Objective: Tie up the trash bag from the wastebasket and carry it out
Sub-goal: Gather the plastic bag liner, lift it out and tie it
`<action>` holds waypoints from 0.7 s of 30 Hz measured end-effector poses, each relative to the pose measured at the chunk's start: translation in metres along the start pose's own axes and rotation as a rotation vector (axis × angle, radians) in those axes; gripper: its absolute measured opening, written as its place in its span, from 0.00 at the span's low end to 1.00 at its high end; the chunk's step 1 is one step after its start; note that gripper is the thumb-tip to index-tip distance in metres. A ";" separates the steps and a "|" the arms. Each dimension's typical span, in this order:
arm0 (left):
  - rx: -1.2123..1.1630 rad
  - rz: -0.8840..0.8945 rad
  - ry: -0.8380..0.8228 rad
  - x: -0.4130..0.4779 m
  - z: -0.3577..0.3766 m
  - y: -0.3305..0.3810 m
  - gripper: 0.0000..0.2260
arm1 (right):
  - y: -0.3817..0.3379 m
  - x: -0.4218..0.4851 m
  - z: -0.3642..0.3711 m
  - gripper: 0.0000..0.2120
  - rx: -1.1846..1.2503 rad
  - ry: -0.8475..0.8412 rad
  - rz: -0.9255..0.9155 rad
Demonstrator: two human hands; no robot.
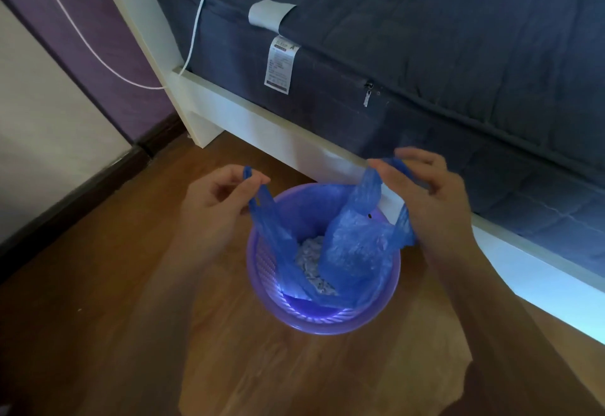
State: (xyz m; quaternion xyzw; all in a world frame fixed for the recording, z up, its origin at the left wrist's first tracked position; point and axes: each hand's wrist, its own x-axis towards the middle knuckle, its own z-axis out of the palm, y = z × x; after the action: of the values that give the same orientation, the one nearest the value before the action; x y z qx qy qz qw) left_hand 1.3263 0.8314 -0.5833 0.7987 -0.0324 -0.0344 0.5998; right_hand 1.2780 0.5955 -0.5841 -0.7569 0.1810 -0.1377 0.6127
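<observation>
A round purple wastebasket (322, 320) stands on the wooden floor beside the bed. Inside it sits a blue plastic trash bag (355, 252) with pale crumpled paper (311, 262) at the bottom. My left hand (217, 206) pinches the bag's left handle between thumb and fingers, just above the basket's left rim. My right hand (425, 193) holds the right handle, stretched up over the basket's far right rim. Both handles are pulled up and apart, and the bag's mouth is still wide.
A white bed frame (294, 140) with a dark blue mattress (425, 39) runs along the right, close behind the basket. A white cable (196, 23) hangs down to the frame. A purple wall and dark skirting board (65, 199) stand at the left. Wooden floor (98, 317) lies in front.
</observation>
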 end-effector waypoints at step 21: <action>-0.525 0.246 -0.268 -0.004 0.026 0.002 0.21 | 0.009 -0.028 0.055 0.13 -0.129 -0.390 -0.279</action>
State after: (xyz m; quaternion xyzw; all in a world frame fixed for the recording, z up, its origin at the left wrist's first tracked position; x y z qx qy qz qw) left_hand 1.3200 0.8058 -0.5884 0.5949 -0.1975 -0.0740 0.7756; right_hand 1.2754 0.6546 -0.6041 -0.8243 -0.0385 -0.0605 0.5616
